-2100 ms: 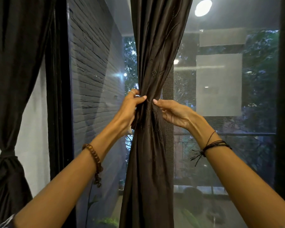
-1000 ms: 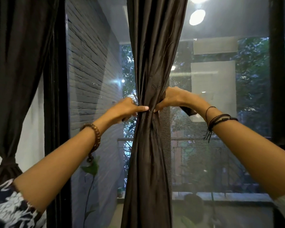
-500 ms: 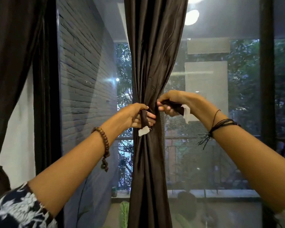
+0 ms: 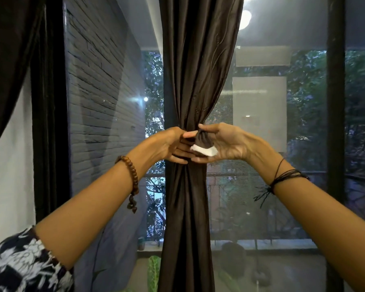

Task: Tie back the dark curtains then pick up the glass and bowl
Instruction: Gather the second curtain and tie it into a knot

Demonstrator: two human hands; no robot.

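both hands meet at the gathered waist of the dark curtain point(image 4: 195, 91). the right hand point(image 4: 230, 144) has its grip pinching the tie-back end point(image 4: 202, 144) with its white tag; the left hand point(image 4: 167, 144) curls round the bunch, fingertips hidden behind it. a second curtain point(image 4: 11, 60) is cut off at the left edge; window frame point(image 4: 335, 123) stands well apart on the right.

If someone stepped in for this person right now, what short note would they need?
Left hand: grips the gathered middle curtain.
Right hand: pinches the tie-back end, which has a white tag, at the gather.
Done: curtain bunched, tie brought round; the far-left curtain hangs drawn aside.
Left: fasten the tie, then pick up the glass and bowl, neither in view.
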